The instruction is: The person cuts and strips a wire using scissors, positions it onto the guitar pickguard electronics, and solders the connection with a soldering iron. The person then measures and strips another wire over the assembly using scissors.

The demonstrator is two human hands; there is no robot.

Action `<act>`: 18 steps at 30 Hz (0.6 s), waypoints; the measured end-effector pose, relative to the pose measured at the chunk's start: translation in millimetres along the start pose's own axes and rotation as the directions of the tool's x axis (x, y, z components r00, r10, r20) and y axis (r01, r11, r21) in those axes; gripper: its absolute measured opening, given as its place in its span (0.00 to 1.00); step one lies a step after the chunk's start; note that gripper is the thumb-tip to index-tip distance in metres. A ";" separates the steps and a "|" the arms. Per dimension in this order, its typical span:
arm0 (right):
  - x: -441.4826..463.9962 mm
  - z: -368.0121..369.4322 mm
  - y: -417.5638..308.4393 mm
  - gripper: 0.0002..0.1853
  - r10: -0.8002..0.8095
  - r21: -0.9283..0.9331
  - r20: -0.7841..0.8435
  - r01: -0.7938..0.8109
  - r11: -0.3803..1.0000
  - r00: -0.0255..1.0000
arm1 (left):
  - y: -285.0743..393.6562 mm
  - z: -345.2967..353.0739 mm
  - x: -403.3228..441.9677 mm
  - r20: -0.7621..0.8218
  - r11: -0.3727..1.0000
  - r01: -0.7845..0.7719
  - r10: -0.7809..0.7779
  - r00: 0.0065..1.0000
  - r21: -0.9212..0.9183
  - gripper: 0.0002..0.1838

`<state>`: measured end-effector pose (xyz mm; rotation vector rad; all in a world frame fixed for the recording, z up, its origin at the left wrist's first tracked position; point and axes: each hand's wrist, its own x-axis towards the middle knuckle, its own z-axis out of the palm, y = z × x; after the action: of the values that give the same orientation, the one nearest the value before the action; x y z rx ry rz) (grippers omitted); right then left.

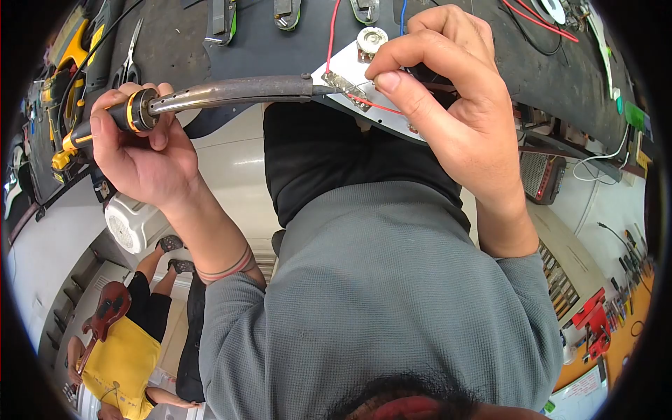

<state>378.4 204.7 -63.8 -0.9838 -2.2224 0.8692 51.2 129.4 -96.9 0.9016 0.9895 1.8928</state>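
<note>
My left hand [150, 150] is wrapped, palm up, around the black and yellow handle of a soldering iron [231, 91]. The iron's long metal barrel points right, and its tip meets a metal-cased slide part [350, 91] on a white plate [346, 59]. Thumb and forefinger of my right hand [455, 91] pinch a thin silvery strand that looks like solder wire [362, 85], its end close to the iron's tip. Beside those fingers a round potentiometer [372, 40] sits on the plate. A red wire [332, 35] rises from the metal part; another runs under my right hand.
The dark workbench [168, 42] carries scissors [130, 59] and yellow-black tools at left, small clamps [285, 12] at the back and red and black cables at right. Behind at lower left, a person in a yellow shirt [122, 357] holds a brown guitar [108, 308].
</note>
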 end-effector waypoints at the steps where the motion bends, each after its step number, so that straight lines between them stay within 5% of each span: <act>1: -0.5 2.0 3.8 0.05 0.000 0.025 -0.003 0.000 1.000 1.000 | -0.1 0.5 -0.2 -0.006 1.000 -0.003 0.003 1.000 0.006 0.20; 5: -0.7 7.4 5.9 0.05 -0.008 0.135 -0.042 0.014 0.991 0.999 | -0.9 -0.2 -0.2 0.006 1.000 -0.003 0.003 1.000 0.001 0.20; 18: 3.2 1.8 -18.1 0.05 0.082 -0.042 -0.069 -0.085 0.996 0.994 | 1.4 -3.6 1.7 0.011 1.000 0.005 -0.005 1.000 -0.022 0.19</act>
<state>367.6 197.2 -50.9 -1.1177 -2.1659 0.8140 47.0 129.3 -96.9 0.8954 0.9617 1.8888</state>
